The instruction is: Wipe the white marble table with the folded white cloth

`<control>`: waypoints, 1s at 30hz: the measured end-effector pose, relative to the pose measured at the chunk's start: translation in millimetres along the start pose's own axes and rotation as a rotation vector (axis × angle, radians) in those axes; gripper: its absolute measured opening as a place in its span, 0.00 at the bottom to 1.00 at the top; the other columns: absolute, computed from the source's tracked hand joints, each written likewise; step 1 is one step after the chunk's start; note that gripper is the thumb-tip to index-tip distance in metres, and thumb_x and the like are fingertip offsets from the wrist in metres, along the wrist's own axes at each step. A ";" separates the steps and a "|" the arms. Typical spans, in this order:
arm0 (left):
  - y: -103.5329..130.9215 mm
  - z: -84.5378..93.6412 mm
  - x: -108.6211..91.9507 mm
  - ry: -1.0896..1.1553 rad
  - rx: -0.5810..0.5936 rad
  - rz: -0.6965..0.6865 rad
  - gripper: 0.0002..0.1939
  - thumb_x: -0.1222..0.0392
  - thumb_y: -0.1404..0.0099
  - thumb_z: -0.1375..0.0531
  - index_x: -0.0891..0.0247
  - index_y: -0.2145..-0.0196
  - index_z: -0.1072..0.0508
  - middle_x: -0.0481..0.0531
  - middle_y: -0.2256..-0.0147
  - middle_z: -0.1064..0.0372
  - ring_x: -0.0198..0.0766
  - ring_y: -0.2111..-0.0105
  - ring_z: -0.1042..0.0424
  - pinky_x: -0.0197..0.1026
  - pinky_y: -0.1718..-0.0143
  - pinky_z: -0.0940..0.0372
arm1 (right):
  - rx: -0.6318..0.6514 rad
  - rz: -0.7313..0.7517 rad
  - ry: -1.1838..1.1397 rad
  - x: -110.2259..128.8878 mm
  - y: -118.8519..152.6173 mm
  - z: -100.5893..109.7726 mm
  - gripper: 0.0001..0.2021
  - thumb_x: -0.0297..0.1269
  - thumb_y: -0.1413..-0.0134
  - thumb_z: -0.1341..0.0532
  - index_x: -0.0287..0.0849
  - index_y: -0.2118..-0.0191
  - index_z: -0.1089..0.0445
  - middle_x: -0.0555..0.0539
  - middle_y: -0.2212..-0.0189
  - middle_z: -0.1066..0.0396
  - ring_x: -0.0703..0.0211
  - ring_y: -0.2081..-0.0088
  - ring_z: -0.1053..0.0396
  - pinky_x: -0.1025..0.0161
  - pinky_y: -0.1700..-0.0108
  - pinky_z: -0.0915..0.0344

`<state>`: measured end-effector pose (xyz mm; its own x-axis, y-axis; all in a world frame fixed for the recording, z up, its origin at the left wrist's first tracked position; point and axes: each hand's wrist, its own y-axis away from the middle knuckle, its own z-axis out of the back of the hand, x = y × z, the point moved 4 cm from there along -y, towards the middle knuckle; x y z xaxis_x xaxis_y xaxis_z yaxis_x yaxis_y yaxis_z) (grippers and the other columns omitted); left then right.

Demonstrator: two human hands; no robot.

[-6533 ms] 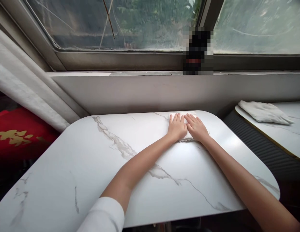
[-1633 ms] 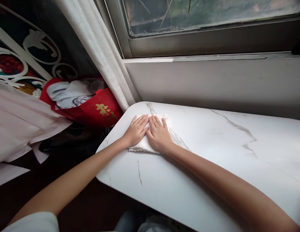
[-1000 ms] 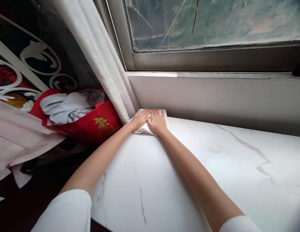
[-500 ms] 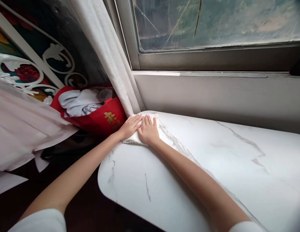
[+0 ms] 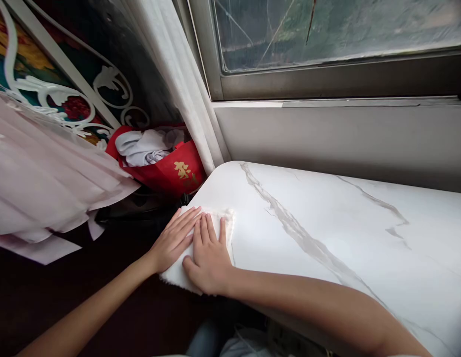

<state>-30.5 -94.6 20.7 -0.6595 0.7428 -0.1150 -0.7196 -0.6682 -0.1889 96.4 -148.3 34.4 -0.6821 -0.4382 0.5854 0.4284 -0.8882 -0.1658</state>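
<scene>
A white fluffy cloth (image 5: 227, 221) lies flat at the near left corner of a white marble-patterned tabletop (image 5: 290, 198). Both palms press down on it. My left hand (image 5: 173, 243) has its fingers stretched out over the cloth's left part, the fingertips meeting those of the other hand. To its right, my right hand (image 5: 211, 258) rests flat with fingers spread and the thumb pointing left. The cloth's lower edge hangs at the table's rounded edge. Most of the cloth's middle is hidden under the hands.
A red bag (image 5: 167, 173) with pale clothes (image 5: 148, 146) stands beyond the table's left end, beside a white curtain (image 5: 186, 74). Pale pink fabric (image 5: 55, 173) hangs at left near a white scrollwork frame (image 5: 111, 84). A window (image 5: 327, 29) and wall border the table's far side.
Both hands have slid the cloth from the table's far left corner toward me, to the near left edge. The view has shifted slightly too.
</scene>
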 end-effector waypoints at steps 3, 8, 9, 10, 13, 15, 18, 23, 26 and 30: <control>7.8 0.7 -7.6 -0.004 -0.010 -0.010 0.26 0.59 0.28 0.60 0.59 0.34 0.57 0.53 0.35 0.56 0.44 0.37 0.55 0.56 0.37 0.62 | 0.061 -0.010 -0.084 3.3 8.3 0.3 0.37 0.42 0.41 0.51 0.20 0.35 0.65 0.30 0.35 0.71 0.46 0.34 0.78 0.41 0.37 0.76; -4.5 -0.4 1.5 -0.003 0.027 0.014 0.26 0.57 0.28 0.60 0.61 0.35 0.57 0.55 0.36 0.55 0.43 0.37 0.55 0.54 0.37 0.62 | 0.032 -0.087 -0.139 -9.9 -11.0 8.9 0.33 0.40 0.40 0.53 0.22 0.35 0.60 0.32 0.34 0.65 0.48 0.34 0.73 0.44 0.36 0.75; -10.0 -1.2 5.6 -0.008 0.027 0.024 0.26 0.56 0.28 0.61 0.62 0.35 0.56 0.55 0.36 0.54 0.43 0.37 0.55 0.54 0.37 0.62 | 0.007 -0.100 -0.143 -15.0 -18.2 11.4 0.31 0.39 0.40 0.54 0.24 0.35 0.58 0.33 0.34 0.62 0.50 0.34 0.69 0.45 0.35 0.73; -16.7 -2.3 10.2 -0.015 0.025 0.035 0.26 0.56 0.28 0.61 0.63 0.35 0.55 0.56 0.36 0.54 0.43 0.37 0.55 0.54 0.37 0.62 | -0.023 -0.114 -0.145 -21.1 -25.7 14.0 0.30 0.37 0.40 0.54 0.25 0.36 0.55 0.35 0.35 0.58 0.51 0.34 0.65 0.47 0.35 0.72; -46.6 -8.5 24.8 -0.034 0.024 0.069 0.27 0.55 0.29 0.63 0.67 0.36 0.51 0.59 0.37 0.53 0.42 0.37 0.55 0.54 0.38 0.62 | -0.133 -0.139 -0.100 -44.7 -49.6 22.4 0.27 0.35 0.40 0.55 0.28 0.37 0.50 0.37 0.37 0.50 0.54 0.35 0.59 0.50 0.35 0.69; -75.4 -14.8 34.7 -0.043 0.028 0.084 0.27 0.56 0.30 0.63 0.70 0.37 0.49 0.60 0.37 0.51 0.42 0.37 0.54 0.53 0.37 0.63 | -0.199 -0.144 -0.022 -65.1 -66.2 29.1 0.27 0.35 0.39 0.56 0.28 0.37 0.50 0.37 0.37 0.50 0.54 0.35 0.58 0.51 0.35 0.69; -128.6 -25.4 48.4 -0.049 0.028 0.098 0.27 0.58 0.31 0.62 0.71 0.38 0.47 0.59 0.37 0.50 0.40 0.37 0.54 0.51 0.37 0.63 | -0.248 -0.158 0.097 -102.6 -92.0 43.1 0.27 0.38 0.37 0.58 0.27 0.37 0.51 0.37 0.36 0.51 0.53 0.35 0.58 0.50 0.36 0.69; -222.2 -43.4 60.8 -0.051 0.036 0.090 0.26 0.60 0.32 0.60 0.67 0.38 0.47 0.55 0.37 0.50 0.38 0.37 0.54 0.49 0.37 0.62 | -0.264 -0.265 0.226 -166.6 -125.0 76.1 0.27 0.41 0.35 0.60 0.29 0.36 0.51 0.39 0.36 0.51 0.53 0.35 0.58 0.51 0.36 0.67; -264.4 -52.0 60.3 -0.056 0.061 0.057 0.25 0.60 0.32 0.58 0.67 0.39 0.45 0.54 0.38 0.49 0.39 0.37 0.52 0.49 0.37 0.61 | -0.318 -0.368 0.273 -190.6 -132.0 91.5 0.28 0.40 0.35 0.61 0.27 0.36 0.52 0.38 0.36 0.52 0.53 0.35 0.58 0.51 0.36 0.67; -286.8 -57.3 57.4 -0.054 0.067 0.025 0.25 0.61 0.33 0.56 0.65 0.39 0.43 0.54 0.38 0.48 0.40 0.38 0.51 0.49 0.38 0.61 | -0.398 -0.430 0.317 -200.5 -131.5 97.3 0.28 0.38 0.36 0.61 0.25 0.37 0.51 0.36 0.37 0.50 0.51 0.36 0.57 0.51 0.37 0.67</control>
<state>150.5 142.1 12.4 -0.6867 0.7239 -0.0660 -0.7147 -0.6889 -0.1205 234.5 69.7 16.1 -0.9109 0.0012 0.4127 -0.1306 -0.9495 -0.2854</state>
